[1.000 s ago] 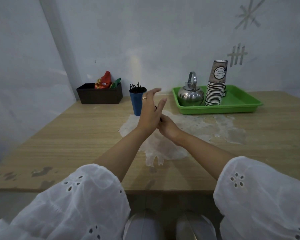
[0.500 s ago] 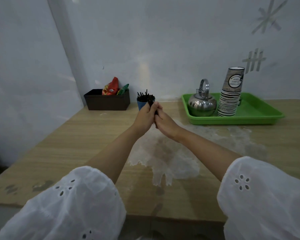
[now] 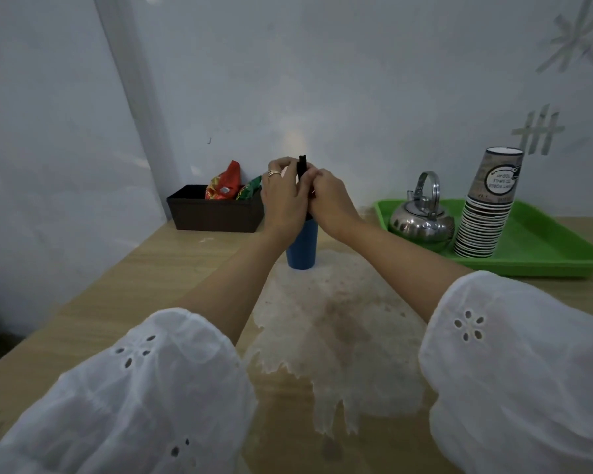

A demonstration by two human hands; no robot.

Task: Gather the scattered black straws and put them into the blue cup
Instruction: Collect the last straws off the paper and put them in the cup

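Straws: the black straws are standing upright in a tight bundle between both hands, their tips poking out above the knuckles, right over the blue cup.
Left hand: the left hand is curling its fingers round the bundle from the left.
Right hand: the right hand is closing in from the right, its fingers curled onto the same bundle.
Cup: it is standing on the counter, its rim hidden behind the hands.
Left side: a dark box of snack packets is sitting against the far wall, just beside the left hand.
Right side: a green tray is carrying a steel kettle and a stack of paper cups, well apart from the hands.
Room: a strip of wood is showing between cup and tray, and a pale worn patch is spreading near, between the forearms.
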